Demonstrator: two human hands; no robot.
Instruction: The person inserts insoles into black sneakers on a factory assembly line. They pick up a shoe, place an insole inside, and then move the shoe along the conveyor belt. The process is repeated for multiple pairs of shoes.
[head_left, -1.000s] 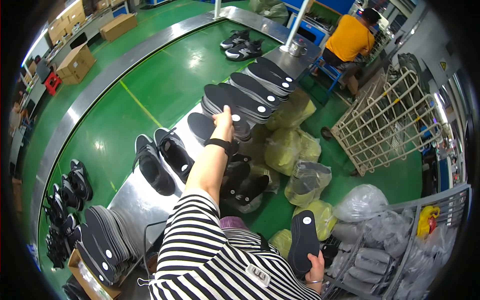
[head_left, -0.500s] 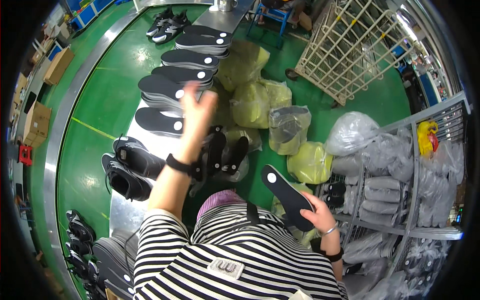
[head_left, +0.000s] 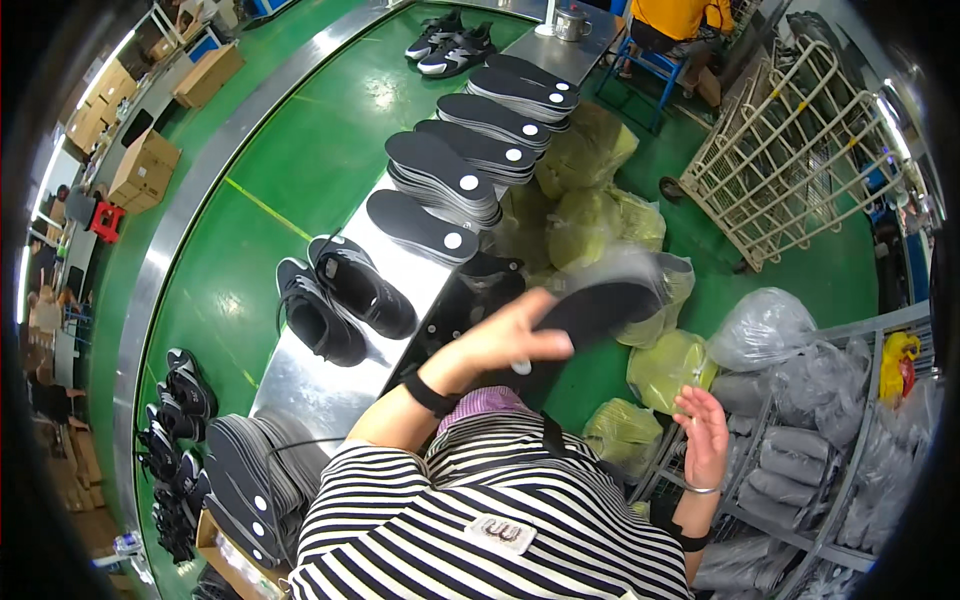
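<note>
My left hand [head_left: 510, 335] reaches across in front of me and grips a black insole [head_left: 605, 305] near its white-dotted end. The insole's far end is smeared by motion. My right hand [head_left: 705, 432] is raised on the right, fingers apart, with nothing in it. Beyond my left hand, stacks of black insoles [head_left: 440, 165] with white dots lie in a row along a metal bench [head_left: 300, 385]. A pair of black shoes [head_left: 350, 300] stands on the bench to the left of my left hand.
More insoles [head_left: 245, 470] are stacked at the near left, beside several shoes [head_left: 180, 400]. Yellowish plastic bags [head_left: 670, 370] lie on the green floor. A metal rack [head_left: 800, 540] with bagged goods stands on the right, a wire cart [head_left: 810, 170] beyond. A person in yellow [head_left: 680, 20] sits at the back.
My left hand has come back from the stacks toward my middle and now holds an insole. My right hand, which held an insole before, is now empty. The view has shifted.
</note>
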